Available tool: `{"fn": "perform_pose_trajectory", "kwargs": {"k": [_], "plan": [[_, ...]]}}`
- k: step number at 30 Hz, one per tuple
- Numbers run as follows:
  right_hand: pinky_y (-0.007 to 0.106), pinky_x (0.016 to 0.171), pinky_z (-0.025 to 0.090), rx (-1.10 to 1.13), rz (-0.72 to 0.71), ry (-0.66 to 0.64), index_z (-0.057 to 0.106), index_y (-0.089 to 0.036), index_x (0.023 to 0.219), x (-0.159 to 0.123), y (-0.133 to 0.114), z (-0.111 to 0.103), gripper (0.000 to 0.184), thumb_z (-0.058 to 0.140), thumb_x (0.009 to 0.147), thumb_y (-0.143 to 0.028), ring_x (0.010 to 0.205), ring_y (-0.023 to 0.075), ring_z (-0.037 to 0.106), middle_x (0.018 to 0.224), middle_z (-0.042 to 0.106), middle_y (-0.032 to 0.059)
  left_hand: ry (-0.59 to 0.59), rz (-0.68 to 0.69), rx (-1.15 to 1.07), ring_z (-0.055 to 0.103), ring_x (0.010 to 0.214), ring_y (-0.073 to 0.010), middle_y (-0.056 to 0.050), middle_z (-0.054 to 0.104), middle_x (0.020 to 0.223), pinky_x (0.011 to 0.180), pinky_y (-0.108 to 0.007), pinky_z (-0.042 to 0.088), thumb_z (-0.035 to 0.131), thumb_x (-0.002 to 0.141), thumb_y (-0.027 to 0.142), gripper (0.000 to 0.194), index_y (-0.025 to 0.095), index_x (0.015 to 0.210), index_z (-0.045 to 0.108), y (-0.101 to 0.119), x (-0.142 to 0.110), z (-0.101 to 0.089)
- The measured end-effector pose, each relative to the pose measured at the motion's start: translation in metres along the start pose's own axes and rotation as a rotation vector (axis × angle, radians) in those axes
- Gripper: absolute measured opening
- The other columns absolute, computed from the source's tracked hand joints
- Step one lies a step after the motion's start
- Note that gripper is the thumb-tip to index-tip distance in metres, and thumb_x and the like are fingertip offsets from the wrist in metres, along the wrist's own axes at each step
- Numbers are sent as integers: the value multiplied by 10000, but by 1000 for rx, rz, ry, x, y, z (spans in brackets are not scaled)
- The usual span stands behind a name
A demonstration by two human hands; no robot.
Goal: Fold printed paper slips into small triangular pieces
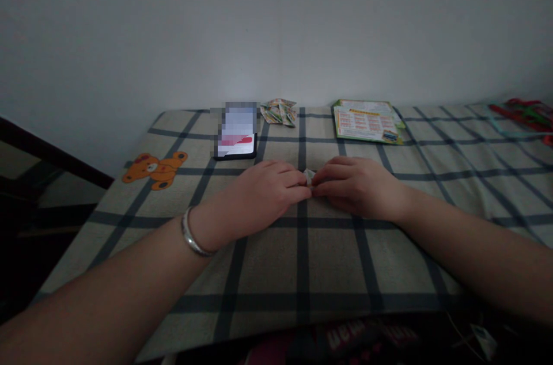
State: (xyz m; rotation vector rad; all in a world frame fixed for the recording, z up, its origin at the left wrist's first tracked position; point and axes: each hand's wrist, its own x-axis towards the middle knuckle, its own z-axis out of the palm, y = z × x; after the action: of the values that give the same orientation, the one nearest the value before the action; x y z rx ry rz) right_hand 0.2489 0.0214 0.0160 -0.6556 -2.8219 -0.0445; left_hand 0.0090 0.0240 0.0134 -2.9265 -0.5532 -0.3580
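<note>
Between my fingertips, low over the checked tablecloth, is a small whitish piece of what looks like folded paper [309,175]. My left hand [271,189], with a silver bangle at its wrist, pinches the paper's left side. From the other side my right hand [363,187] closes its thumb and fingers on the same piece. Most of the paper is hidden behind the fingers, so its full shape cannot be made out. Beyond my hands, a folded, patterned paper shape [279,112] lies near the wall.
A lit phone or tablet [237,132] stands left of the folded shape. Printed green-edged sheets [367,122] are stacked at the back right. An orange bear cutout [155,170] lies on the left of the checked tablecloth [276,267]. Red and green items [525,114] sit far right.
</note>
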Motion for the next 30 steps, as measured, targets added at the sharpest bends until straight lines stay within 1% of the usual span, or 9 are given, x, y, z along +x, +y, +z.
{"fn": "perform_pose_trajectory", "kwargs": {"k": [5, 10, 15, 19, 25, 30], "plan": [[340, 784, 480, -29, 19, -36, 701, -216, 1042, -1, 0, -3, 214, 514, 943, -244, 973, 210, 591, 1102, 687, 62, -19, 14, -9, 583, 1059, -233, -53, 672, 1092, 943, -420, 485, 551, 898, 138, 219, 196, 1084, 652, -3, -1, 0], [336, 800, 478, -7, 28, -59, 705, -231, 1047, -2, 1, -5, 205, 536, 931, -222, 1010, 205, 594, 1143, 680, 60, 21, 30, -64, 605, 1021, -206, -42, 687, 1056, 931, -396, 486, 552, 900, 129, 234, 216, 1083, 668, -7, -3, 0], [333, 784, 476, -6, 57, -68, 706, -245, 1062, -4, 1, -10, 218, 554, 912, -199, 1012, 211, 599, 1158, 677, 57, 33, 26, -75, 615, 989, -203, -47, 697, 1028, 894, -383, 497, 561, 904, 138, 223, 211, 1076, 682, -9, -4, -2], [337, 775, 469, -13, 61, -93, 705, -244, 1079, -6, 2, -15, 234, 531, 928, -207, 1000, 216, 601, 1156, 676, 60, -3, 21, -62, 616, 964, -211, -52, 701, 1004, 869, -386, 499, 549, 905, 133, 213, 209, 1046, 690, -9, -4, -5], [343, 774, 464, -19, 95, -123, 716, -253, 1032, -10, 3, -20, 226, 518, 932, -214, 974, 215, 608, 1148, 678, 40, -62, 31, -90, 615, 990, -214, -36, 702, 1053, 890, -386, 487, 526, 908, 118, 252, 221, 1073, 686, -11, -5, -11], [328, 735, 462, -29, 161, -155, 719, -270, 1013, -12, 3, -23, 234, 556, 880, -167, 935, 211, 626, 1091, 684, 37, -52, 29, -102, 621, 975, -214, -29, 706, 1063, 873, -386, 488, 532, 895, 104, 253, 216, 1060, 689, -12, -5, -12]]}}
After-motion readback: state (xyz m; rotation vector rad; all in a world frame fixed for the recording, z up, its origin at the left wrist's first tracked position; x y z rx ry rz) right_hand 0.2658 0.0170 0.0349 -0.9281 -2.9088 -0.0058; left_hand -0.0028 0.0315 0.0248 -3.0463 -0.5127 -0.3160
